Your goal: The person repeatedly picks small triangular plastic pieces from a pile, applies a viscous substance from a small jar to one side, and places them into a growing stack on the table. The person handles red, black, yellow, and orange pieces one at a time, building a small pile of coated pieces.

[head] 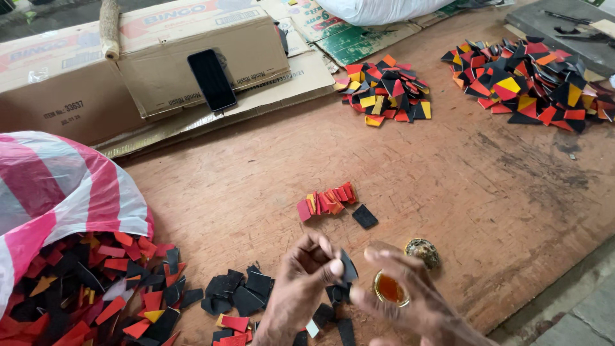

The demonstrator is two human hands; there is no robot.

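On the worn brown wooden tabletop (410, 186), the left hand (301, 288) has its grip pinched shut on a small black leather scrap (348, 266), beside the right hand (410, 301), closed around a small round tin of amber glue (391, 289). Gluing seems underway; dabbing adhesive precisely matters.

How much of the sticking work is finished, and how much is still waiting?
Done, it seems: two heaps of joined colourful pieces and a short stacked row. In hand: the left hand pinches a black piece, the right hand beside an open glue tin. Left: many loose scraps spilling from the striped bag.
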